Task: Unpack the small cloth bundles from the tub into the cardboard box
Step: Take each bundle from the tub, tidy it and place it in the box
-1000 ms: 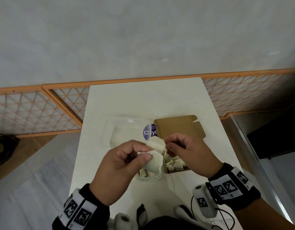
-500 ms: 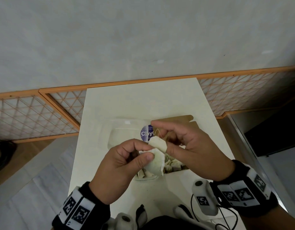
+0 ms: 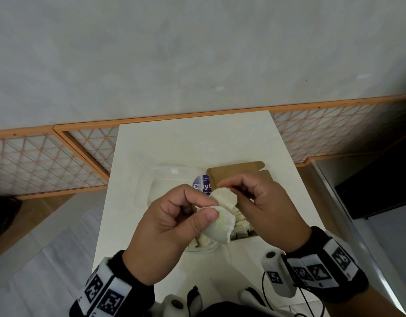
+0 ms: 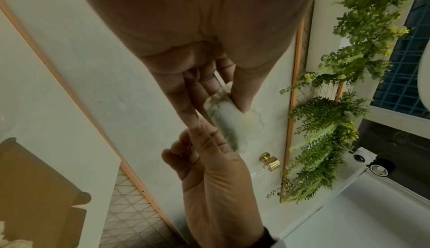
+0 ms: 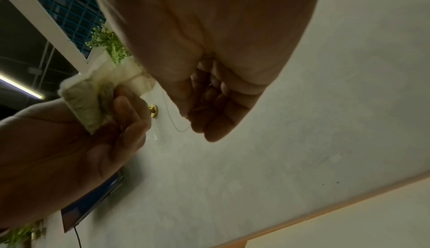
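Left hand point(image 3: 174, 225) grip pinches a cloth bundle point(image 3: 220, 216) held above tub point(image 3: 197, 247) and cardboard box point(image 3: 238, 177). Right hand point(image 3: 261, 202) has lifted from the bundle's top, now pinching its thread point(image 5: 173, 121). Bundle coming untied, not boxed yet.

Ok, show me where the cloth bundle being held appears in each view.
Head: cloth bundle at centre, between both hands.
Left wrist: centre, under the left thumb.
Right wrist: left of centre, above the left hand.
Shared landmark: gold wall knob in both wrist views.
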The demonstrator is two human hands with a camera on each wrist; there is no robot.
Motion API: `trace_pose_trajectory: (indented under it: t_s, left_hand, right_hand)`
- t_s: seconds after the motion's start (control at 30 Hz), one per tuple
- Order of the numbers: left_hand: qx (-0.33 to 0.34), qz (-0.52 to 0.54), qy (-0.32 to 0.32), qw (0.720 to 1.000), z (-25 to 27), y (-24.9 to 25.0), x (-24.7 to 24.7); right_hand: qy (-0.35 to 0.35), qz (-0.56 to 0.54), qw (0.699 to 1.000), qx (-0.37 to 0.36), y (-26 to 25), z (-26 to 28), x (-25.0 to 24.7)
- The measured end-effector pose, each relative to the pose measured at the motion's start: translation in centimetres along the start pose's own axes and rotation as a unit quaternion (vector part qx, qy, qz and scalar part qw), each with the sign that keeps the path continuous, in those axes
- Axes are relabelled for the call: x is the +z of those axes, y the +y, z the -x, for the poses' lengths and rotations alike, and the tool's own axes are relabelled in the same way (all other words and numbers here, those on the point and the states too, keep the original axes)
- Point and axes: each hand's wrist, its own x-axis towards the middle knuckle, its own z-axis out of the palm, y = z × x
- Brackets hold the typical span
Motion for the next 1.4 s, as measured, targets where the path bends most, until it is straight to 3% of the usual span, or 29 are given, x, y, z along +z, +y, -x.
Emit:
trace_pose_trajectory:
  t_s: [0.17,0.37,0.5,0.6,0.87,1.07,1.17,1.3,1.4]
  left_hand:
    - [0.020,-0.001,0.029,0.999,-0.5,-0.1,0.2]
    - [0.058,0.031,0.015,0.998,-0.7,-0.4,0.1]
    - [0.051,0.008,0.023,0.998,-0.5,-0.5,-0.2]
    - [0.056,-0.040,0.015,0.998,-0.3,-0.6,-0.4]
    - [0.090,-0.153,-0.011,0.984,-0.4,-1.2,-0.4]
    - [0.095,-0.168,0.006,0.981,-0.6,-1.4,-0.5]
    - [0.082,-0.192,-0.002,0.978,-0.7,-1.6,-0.3]
    - [0.056,-0.242,-0.013,0.969,-0.9,-1.5,0.2]
    - [0.062,-0.274,-0.017,0.960,-1.3,-1.4,0.5]
  right_hand:
    - [-0.026,0.060,0.998,-0.003,0.8,1.0,0.4]
    - [-0.077,0.072,0.994,0.037,0.5,2.3,0.7]
    - [-0.012,0.091,0.996,0.019,-0.2,2.1,0.0]
    - [0.047,0.022,0.998,0.017,-1.6,1.6,-1.0]
    - [-0.097,-0.098,0.986,0.094,-3.0,0.4,-1.6]
    - [-0.068,-0.242,0.948,0.195,-2.0,0.7,-1.0]
    - [-0.078,-0.191,0.963,0.175,-2.2,0.6,-1.3]
    - [-0.089,-0.036,0.989,0.111,-2.5,0.6,-1.6]
    - [-0.118,0.053,0.989,0.074,-2.4,0.6,-1.7]
